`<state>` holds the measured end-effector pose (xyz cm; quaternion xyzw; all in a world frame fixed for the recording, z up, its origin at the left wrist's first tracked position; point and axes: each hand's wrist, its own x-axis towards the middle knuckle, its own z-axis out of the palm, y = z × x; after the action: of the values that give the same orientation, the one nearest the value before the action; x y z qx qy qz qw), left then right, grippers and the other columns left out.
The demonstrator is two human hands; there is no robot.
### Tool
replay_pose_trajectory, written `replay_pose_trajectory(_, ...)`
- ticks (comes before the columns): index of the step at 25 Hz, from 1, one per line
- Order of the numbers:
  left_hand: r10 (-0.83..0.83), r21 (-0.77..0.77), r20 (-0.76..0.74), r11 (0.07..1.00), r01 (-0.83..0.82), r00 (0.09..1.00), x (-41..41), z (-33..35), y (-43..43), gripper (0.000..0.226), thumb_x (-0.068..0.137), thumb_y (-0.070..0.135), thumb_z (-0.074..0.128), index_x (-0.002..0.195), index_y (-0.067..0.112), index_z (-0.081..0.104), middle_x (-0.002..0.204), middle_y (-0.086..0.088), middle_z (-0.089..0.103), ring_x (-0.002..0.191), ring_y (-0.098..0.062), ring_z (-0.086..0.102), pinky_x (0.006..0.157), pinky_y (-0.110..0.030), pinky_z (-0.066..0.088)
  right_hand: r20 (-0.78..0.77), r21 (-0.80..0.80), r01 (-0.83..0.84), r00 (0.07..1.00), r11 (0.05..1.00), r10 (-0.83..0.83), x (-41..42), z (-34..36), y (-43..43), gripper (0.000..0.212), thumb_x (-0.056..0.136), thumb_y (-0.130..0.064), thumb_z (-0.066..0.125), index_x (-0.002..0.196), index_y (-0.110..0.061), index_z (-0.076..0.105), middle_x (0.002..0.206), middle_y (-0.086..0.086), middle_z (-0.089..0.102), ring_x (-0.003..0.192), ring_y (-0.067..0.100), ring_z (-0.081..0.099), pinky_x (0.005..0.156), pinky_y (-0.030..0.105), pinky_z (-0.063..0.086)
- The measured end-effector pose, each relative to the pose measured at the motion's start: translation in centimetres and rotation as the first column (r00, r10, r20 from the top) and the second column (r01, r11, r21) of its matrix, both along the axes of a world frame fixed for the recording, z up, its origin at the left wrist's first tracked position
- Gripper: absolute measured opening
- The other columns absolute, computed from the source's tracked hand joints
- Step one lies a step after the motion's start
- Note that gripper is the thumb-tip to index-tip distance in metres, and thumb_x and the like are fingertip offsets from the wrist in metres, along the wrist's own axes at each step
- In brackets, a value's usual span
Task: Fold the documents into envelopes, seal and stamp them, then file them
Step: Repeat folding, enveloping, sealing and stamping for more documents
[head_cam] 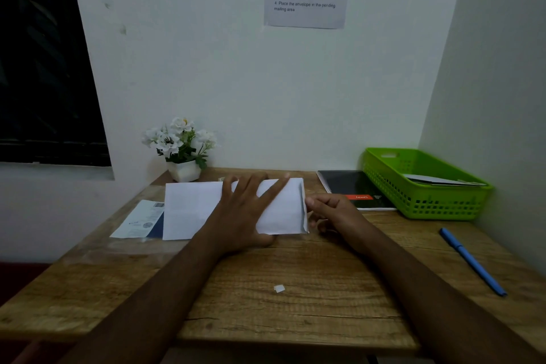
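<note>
Pressing down on a white paper envelope (283, 207), the person's left hand (245, 210) lies flat with its fingers straight and spread, gripping nothing. The envelope rests on the far middle of a brown wood-grain table (295, 319), its narrow flap at the right short end. There the right hand (328, 210) has its fingers curled, with the thumb against the flap edge, pinching that end of the envelope. A creased white sheet of paper (189, 210) extends to the left from under the left hand; whether it goes inside the envelope cannot be told. Just left of it lies a printed white slip (139, 220). A white pot of white flowers (181, 154) stands by the wall. To the right lie a black notebook with a red label (354, 189) and a green plastic basket (422, 204) holding pale papers. A blue pen (472, 261) lies near the right edge, and a small white scrap (279, 288) sits nearer the person.
</note>
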<state>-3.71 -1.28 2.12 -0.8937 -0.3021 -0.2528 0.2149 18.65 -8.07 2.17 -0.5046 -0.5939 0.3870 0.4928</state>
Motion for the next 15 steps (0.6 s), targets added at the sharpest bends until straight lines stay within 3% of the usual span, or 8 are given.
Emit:
replay_pose_trajectory(6, -0.001, 0.028, -0.023, 1.0, 0.001, 1.0, 0.09, -0.25, -0.05, 0.102, 0.069, 0.087, 0.036, 0.15, 0.036, 0.002, 0.138, -0.007, 0.036, 0.124, -0.024, 0.035, 0.103, -0.051, 0.022, 0.032, 0.042, 0.048, 0.998, 0.998, -0.05, 0.03, -0.14, -0.04, 0.02, 0.082, -0.036, 0.07, 0.094, -0.021, 0.075, 0.071, -0.006, 0.071, 0.057, 0.005, 0.059, 0.052, 0.02, 0.047)
replay_pose_trajectory(11, -0.027, 0.013, -0.048, 1.0, 0.028, 0.998, 0.55, -0.51, -0.28, 0.102, 0.069, 0.091, 0.027, 0.15, 0.035, -0.001, 0.14, -0.003, 0.031, 0.128, -0.021, 0.031, 0.106, -0.05, 0.017, 0.059, 0.069, 0.068, 0.996, 0.995, -0.072, -0.04, -0.29, 0.24, 0.017, 0.076, -0.026, 0.078, 0.092, -0.019, 0.075, 0.083, 0.0, 0.075, 0.064, 0.01, 0.067, 0.051, 0.021, 0.048)
replay_pose_trajectory(15, -0.032, 0.041, -0.06, 0.999, 0.035, 0.998, 0.74, -0.55, -0.53, 0.101, 0.074, 0.088, 0.026, 0.151, 0.029, -0.002, 0.143, -0.002, 0.03, 0.131, -0.02, 0.03, 0.108, -0.048, 0.016, 0.041, 0.066, 0.041, 0.998, 0.997, -0.044, -0.05, -0.58, 0.43, 0.023, 0.079, -0.023, 0.077, 0.101, -0.025, 0.07, 0.094, -0.002, 0.076, 0.073, 0.014, 0.072, 0.051, 0.02, 0.052)
